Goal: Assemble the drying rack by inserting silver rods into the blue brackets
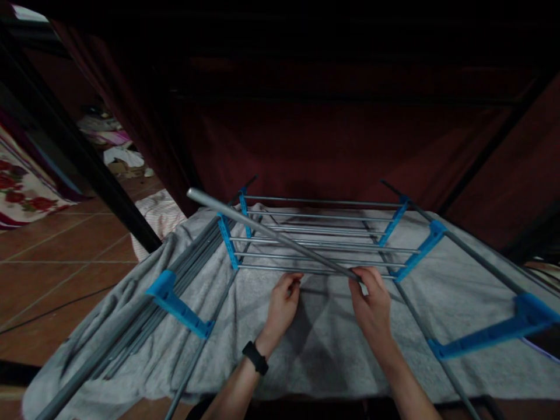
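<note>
My right hand [371, 300] is closed around the near end of a loose grey metal rod [266, 232]. The rod slants up to the left, its far end in the air over a rack with blue plastic brackets. My left hand [283, 303] is to the left of the right one, below the rod, its thumb and fingers drawn together; what they hold, if anything, cannot be made out. Just beyond both hands, several thin crossbars [326, 244] span between a left blue bracket [228, 240] and a right blue bracket [420, 251].
Nearer me stand a left blue bracket [179, 306] and a right blue bracket [499, 329] on long side tubes. Several loose rods [144, 318] lie on the left of the grey blanket [328, 350]. A dark post [87, 151] rises at left; a dark red curtain [306, 146] hangs behind.
</note>
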A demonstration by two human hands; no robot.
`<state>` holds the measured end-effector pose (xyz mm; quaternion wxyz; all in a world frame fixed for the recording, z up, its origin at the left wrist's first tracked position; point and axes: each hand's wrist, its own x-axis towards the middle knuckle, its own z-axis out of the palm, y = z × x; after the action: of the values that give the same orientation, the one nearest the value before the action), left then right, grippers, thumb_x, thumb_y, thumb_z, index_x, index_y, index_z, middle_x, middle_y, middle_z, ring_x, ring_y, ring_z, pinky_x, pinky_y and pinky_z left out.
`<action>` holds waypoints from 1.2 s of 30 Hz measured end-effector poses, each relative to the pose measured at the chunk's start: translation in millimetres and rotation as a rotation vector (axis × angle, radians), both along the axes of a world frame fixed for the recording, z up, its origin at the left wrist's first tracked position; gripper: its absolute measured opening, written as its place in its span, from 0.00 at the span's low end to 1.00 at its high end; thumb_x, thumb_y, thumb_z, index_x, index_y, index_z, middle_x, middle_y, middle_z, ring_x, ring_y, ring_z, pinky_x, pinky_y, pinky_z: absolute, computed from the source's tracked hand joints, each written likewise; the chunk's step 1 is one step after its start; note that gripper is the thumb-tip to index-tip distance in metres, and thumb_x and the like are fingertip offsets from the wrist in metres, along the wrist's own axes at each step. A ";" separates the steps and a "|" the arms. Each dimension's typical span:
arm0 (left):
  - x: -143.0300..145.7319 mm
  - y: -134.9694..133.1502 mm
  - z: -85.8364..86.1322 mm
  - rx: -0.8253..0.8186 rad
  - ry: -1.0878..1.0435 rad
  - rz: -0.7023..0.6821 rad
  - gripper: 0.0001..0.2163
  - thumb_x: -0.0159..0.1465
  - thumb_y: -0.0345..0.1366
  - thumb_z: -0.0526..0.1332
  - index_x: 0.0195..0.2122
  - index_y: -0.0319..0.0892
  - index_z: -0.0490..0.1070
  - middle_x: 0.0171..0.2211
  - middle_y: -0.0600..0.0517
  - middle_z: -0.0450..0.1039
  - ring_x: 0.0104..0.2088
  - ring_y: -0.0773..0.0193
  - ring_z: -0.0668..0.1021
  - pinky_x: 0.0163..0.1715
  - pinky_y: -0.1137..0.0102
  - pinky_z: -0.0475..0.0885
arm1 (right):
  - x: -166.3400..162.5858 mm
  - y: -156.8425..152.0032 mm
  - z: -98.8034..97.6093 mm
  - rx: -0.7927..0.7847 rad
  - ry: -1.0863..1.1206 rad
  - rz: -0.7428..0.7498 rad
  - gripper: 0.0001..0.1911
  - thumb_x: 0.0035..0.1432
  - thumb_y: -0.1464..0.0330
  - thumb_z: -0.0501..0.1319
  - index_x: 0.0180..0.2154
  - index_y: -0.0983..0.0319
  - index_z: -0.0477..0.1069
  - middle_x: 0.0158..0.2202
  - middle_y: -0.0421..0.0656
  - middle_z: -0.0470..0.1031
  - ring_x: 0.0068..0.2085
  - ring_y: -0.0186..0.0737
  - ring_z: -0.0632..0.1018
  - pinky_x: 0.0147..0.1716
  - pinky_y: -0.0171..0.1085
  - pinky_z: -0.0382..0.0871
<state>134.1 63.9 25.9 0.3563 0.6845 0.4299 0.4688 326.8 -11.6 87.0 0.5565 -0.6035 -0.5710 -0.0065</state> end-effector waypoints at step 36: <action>-83.7 28.3 13.8 0.236 0.793 0.279 0.22 0.55 0.19 0.51 0.44 0.46 0.75 0.45 0.49 0.77 0.52 0.54 0.73 0.58 0.57 0.59 | -26.5 25.5 -34.5 -0.199 1.250 0.376 0.18 0.47 0.58 0.73 0.39 0.59 0.77 0.39 0.43 0.80 0.38 0.40 0.80 0.47 0.45 0.74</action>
<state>50.3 92.2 39.7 0.0161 0.7830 0.5651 0.2592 300.3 13.9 52.5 0.7166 -0.4322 -0.2340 0.4949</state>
